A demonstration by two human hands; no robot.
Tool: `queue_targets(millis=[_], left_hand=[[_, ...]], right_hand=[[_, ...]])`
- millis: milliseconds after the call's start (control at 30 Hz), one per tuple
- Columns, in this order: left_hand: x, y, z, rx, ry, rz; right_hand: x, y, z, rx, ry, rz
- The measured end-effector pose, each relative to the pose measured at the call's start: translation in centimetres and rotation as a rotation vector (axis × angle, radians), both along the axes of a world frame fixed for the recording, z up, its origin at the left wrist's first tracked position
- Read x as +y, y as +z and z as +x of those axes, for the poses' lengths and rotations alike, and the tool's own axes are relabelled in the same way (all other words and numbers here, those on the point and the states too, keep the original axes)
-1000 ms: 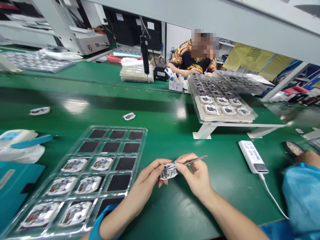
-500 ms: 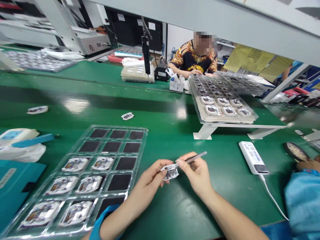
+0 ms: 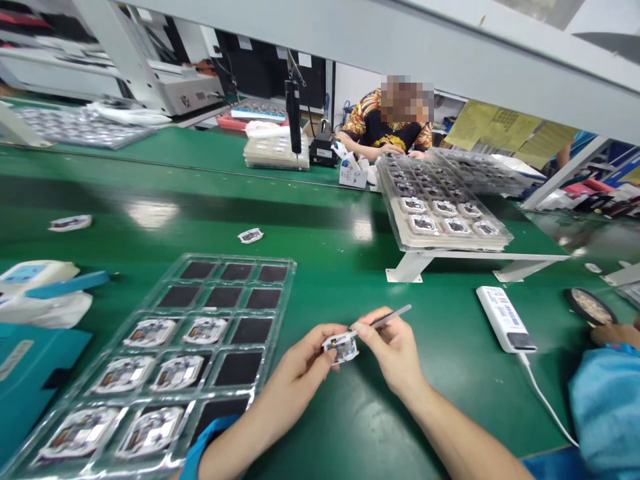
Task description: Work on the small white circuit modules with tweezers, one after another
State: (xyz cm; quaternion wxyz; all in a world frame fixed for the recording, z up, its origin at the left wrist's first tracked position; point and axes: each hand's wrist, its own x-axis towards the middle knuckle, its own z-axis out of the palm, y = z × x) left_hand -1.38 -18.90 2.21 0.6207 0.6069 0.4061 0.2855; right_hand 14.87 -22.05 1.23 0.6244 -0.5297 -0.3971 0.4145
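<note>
I am watching the left hand [image 3: 303,360] pinching a small white square circuit module [image 3: 341,347] between thumb and fingertips, closed snugly on its edges and holding it just above the glossy green worktable [image 3: 345,267], in front of the body and slightly right of centre. The right hand [image 3: 396,348] is gripping thin silver metal tweezers [image 3: 386,319], with thumb and forefinger closed on the shaft. The tips are meeting the module's upper edge, and the far end is pointing up and to the right. I cannot tell whether the tips are pinching anything.

Just left of the hands, a clear plastic blister tray with black square compartments [image 3: 286,300] is lying flat. Six similar modules are sitting in its left and middle columns across the three nearer rows, while the other pockets are showing their black floors. A loose white module [image 3: 251,235] is lying on the table beyond the tray.

To the right, a white rectangular power bank [image 3: 504,319] is lying near the right hand, with a white cable [image 3: 545,397] trailing from its near end. Behind it, a stack of filled trays is resting tilted on a white metal stand [image 3: 450,257]. Across the table, a person in a patterned orange and black shirt [image 3: 373,120] is working. At the right edge, a co-worker's pale blue sleeve [image 3: 605,407] is showing.
</note>
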Motion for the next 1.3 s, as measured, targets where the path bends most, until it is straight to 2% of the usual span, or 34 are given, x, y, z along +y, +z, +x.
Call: queue_targets(millis=[500,767,1067,1300], left_hand=[[0.14,0.08,-0.37,-0.044,-0.007,-0.036],[0.35,0.35,-0.65,-0.038,-0.029,0.007],[0.54,0.18,-0.45,-0.058,-0.005,-0.088],[0.08,0.23,-0.37,-0.201,0.133,-0.257]], right_hand=[[-0.07,-0.02,-0.08,0.097,0.047,0.085],[-0.15,0.15,-0.10,0.059,0.057,0.110],[-0.16,-0.20,-0.26,0.080,0.059,0.105],[-0.26,-0.55,-0.34,0.082,-0.047,0.160]])
